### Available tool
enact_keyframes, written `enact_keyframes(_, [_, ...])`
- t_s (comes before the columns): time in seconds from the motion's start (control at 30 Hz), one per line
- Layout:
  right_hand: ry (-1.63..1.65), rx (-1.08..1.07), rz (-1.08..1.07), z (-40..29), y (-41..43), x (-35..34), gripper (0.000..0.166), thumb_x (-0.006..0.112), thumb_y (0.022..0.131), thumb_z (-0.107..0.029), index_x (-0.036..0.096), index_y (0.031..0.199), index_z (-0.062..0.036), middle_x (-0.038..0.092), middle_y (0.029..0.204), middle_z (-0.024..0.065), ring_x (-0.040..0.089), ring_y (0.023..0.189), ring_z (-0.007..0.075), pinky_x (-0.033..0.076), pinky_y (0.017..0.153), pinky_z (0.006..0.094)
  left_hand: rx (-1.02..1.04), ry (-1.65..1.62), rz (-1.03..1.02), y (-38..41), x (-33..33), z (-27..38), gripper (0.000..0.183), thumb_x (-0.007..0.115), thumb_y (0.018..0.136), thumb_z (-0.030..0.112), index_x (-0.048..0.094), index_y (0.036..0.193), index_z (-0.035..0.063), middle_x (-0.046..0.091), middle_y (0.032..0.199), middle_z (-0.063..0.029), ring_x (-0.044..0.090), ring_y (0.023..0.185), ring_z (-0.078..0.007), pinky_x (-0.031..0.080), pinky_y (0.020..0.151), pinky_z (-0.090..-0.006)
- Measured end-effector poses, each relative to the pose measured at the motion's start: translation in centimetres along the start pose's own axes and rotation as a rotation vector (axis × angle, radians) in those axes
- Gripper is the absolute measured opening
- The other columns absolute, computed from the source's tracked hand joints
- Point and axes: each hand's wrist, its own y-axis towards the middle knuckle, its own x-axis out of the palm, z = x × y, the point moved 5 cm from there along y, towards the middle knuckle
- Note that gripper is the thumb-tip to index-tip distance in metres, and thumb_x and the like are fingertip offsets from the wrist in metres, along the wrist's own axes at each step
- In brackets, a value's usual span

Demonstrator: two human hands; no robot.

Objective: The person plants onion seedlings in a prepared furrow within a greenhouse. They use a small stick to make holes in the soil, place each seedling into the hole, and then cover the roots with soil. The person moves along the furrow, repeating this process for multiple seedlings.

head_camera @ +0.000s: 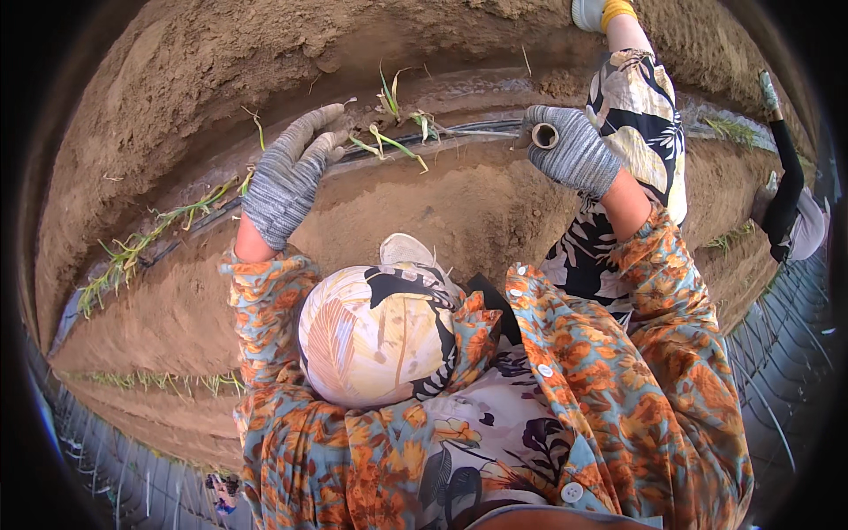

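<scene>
My left hand (291,175), in a grey striped knit glove, reaches over the planting trench with thumb and fingers apart. Nothing clear shows in its grasp; a small pale bit sits at its fingertip. My right hand (573,149), gloved alike, is closed around a tubular handle, whose hollow round end (546,136) faces up; the rest of that tool is hidden. Between the hands lie wilting green seedlings with long, onion-like leaves (397,142). One upright seedling (389,96) stands just beyond them. Black drip hoses (480,127) run along the trench.
A row of seedlings (152,242) stretches left along the trench. Banked soil (218,73) rises on the far side. My bent knee in patterned trousers (421,291) rests nearby. Another person (792,205) bends over at the far right. Greenhouse framing (772,397) lines the edge.
</scene>
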Motion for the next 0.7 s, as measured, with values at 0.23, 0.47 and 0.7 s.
enact_keyframes(0.23, [0.32, 0.196, 0.117, -0.3, -7.4, 1.9, 0.012, 0.063, 0.071, -0.005, 0.065, 0.083, -0.0049, 0.069, 0.079, 0.0105, 0.065, 0.073, 0.0207, 0.052, 0.068, 0.0321, 0.457, 0.706, 0.086, -16.1, 6.9, 13.9, 0.028, 0.052, 0.09, 0.01, 0.061, 0.114, -0.0001, 0.065, 0.109, -0.0177, 0.062, 0.105, -0.0283, 0.049, 0.091, -0.0368])
enact_keyframes(0.47, [0.404, 0.28, 0.19, -1.4, -12.1, 9.4, 0.008, 0.065, 0.073, -0.005, 0.062, 0.081, -0.0051, 0.067, 0.075, 0.0089, 0.065, 0.072, 0.021, 0.051, 0.067, 0.0328, 0.537, 0.786, 0.076, -17.0, 12.7, 7.7, 0.028, 0.053, 0.089, 0.01, 0.061, 0.114, 0.0003, 0.065, 0.108, -0.0175, 0.062, 0.104, -0.0285, 0.049, 0.091, -0.0368])
enact_keyframes(0.7, [0.187, 0.107, 0.245, -5.2, -14.2, 9.4, 0.013, 0.066, 0.07, -0.004, 0.062, 0.083, -0.003, 0.065, 0.079, 0.0145, 0.065, 0.074, 0.0271, 0.051, 0.067, 0.0339, 0.548, 0.803, 0.072, -16.4, 13.4, 4.7, 0.027, 0.053, 0.089, 0.01, 0.062, 0.113, 0.0006, 0.066, 0.108, -0.0173, 0.062, 0.104, -0.0287, 0.049, 0.09, -0.0368])
